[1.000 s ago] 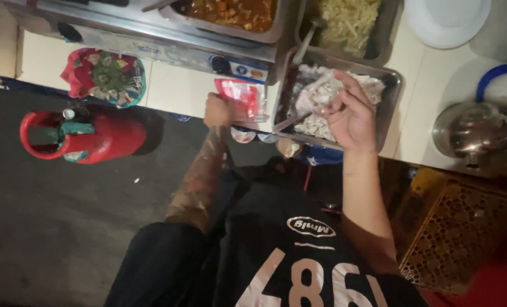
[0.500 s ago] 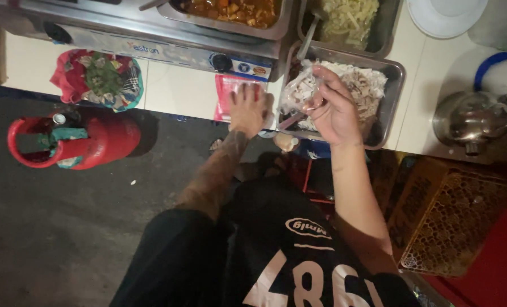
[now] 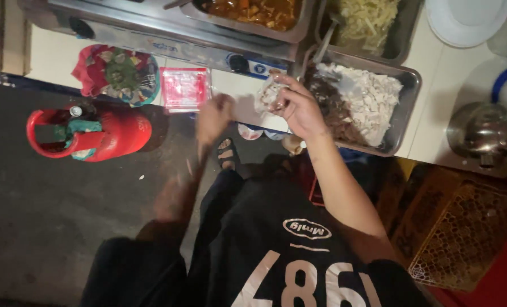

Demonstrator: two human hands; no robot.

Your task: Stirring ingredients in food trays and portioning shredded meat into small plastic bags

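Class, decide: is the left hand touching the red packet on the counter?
Apart. The head view shows the left hand beside the red packet, with pale counter visible between them.

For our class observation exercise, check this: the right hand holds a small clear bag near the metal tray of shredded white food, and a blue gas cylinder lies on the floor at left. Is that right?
Not quite. In the head view the gas cylinder is red, not blue. The rest stands: the right hand holds the small clear bag near the metal tray of shredded white food.

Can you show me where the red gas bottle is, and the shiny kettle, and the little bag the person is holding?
red gas bottle (image 3: 120,133), head view, on its round body.
shiny kettle (image 3: 483,132), head view, on its domed top.
little bag (image 3: 268,94), head view, on its clear side above the right hand (image 3: 301,111).
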